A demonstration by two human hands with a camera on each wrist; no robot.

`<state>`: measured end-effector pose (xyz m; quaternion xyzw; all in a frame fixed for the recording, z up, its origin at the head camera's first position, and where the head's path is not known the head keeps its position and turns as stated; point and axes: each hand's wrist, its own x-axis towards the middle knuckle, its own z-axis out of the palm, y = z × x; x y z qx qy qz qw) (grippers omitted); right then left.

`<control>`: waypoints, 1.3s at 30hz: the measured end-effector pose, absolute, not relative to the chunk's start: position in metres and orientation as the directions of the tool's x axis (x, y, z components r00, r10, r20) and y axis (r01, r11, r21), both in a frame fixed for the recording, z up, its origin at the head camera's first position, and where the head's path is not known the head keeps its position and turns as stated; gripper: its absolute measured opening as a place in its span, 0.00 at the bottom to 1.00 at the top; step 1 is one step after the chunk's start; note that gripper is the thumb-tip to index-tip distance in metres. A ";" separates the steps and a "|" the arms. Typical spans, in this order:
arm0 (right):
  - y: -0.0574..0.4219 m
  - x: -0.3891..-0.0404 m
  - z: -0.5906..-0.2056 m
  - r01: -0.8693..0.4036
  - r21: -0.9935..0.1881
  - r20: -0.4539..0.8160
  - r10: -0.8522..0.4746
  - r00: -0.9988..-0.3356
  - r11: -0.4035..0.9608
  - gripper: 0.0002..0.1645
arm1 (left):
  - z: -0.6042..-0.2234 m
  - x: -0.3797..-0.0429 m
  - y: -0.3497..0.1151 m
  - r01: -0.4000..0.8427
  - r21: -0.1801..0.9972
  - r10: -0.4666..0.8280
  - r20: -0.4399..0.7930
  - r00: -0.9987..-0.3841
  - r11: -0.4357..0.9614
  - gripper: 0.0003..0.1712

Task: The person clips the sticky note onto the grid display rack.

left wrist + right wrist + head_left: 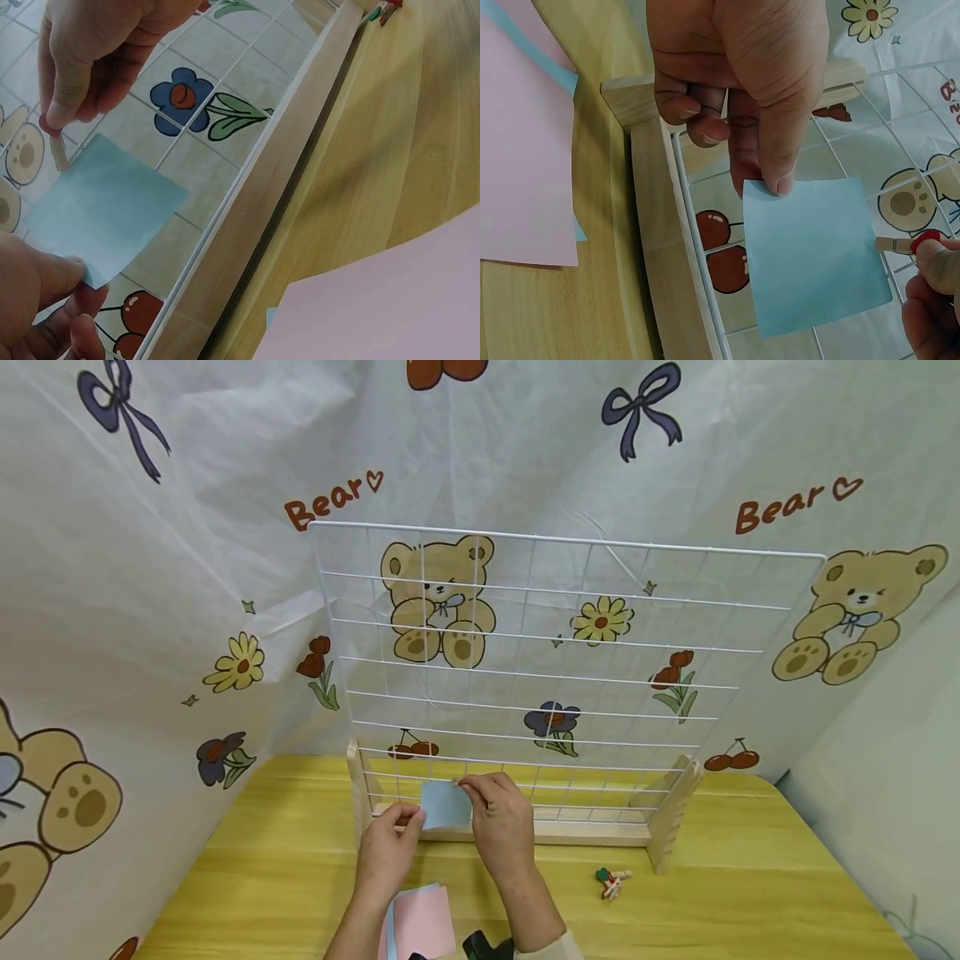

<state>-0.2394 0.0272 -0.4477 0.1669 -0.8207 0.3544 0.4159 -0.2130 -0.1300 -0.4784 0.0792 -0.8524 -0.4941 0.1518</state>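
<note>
A light blue square of paper (pixel 446 806) is held up against the lower part of a white wire grid (pixel 528 675). My left hand (pixel 390 850) pinches it at one edge between thumb and fingers. On another edge of the paper is the tip of a small wooden clothespin (pixel 894 245) with a red decoration. Thumb and fingers of my right hand (pixel 504 822) pinch that clothespin by its red end. In the left wrist view the clothespin (pixel 58 154) meets the paper's edge; whether it grips a wire cannot be told.
The grid stands in a wooden base (pixel 555 834) on a yellow wood-grain table (pixel 292 860). Pink paper (pixel 424 920) with blue sheets beneath lies near the front. Several decorated clothespins (pixel 611 883) lie to the right. A bear-patterned cloth (pixel 525 468) hangs behind.
</note>
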 end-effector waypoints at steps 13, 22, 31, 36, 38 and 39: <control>0.028 -0.241 -0.447 -0.558 -0.448 0.791 0.019 -0.611 0.699 0.04 | -0.479 -0.213 -0.128 0.026 0.863 -0.295 0.200 -0.934 0.505 0.07; 0.028 -0.242 -0.448 -0.551 -0.454 0.779 0.011 -0.627 0.700 0.03 | -0.481 -0.214 -0.130 0.014 0.866 -0.292 0.184 -0.939 0.500 0.08; 0.027 -0.242 -0.451 -0.559 -0.465 0.775 0.010 -0.632 0.686 0.04 | -0.483 -0.215 -0.129 0.017 0.870 -0.290 0.182 -0.939 0.492 0.07; 0.027 -0.242 -0.451 -0.560 -0.454 0.780 0.006 -0.625 0.693 0.04 | -0.484 -0.215 -0.129 0.022 0.869 -0.289 0.188 -0.939 0.495 0.08; 0.027 -0.242 -0.451 -0.556 -0.453 0.778 0.005 -0.629 0.697 0.05 | -0.484 -0.215 -0.129 0.022 0.867 -0.289 0.189 -0.939 0.498 0.08; 0.026 -0.242 -0.451 -0.553 -0.454 0.775 0.004 -0.632 0.699 0.05 | -0.484 -0.216 -0.129 0.019 0.867 -0.289 0.187 -0.939 0.498 0.08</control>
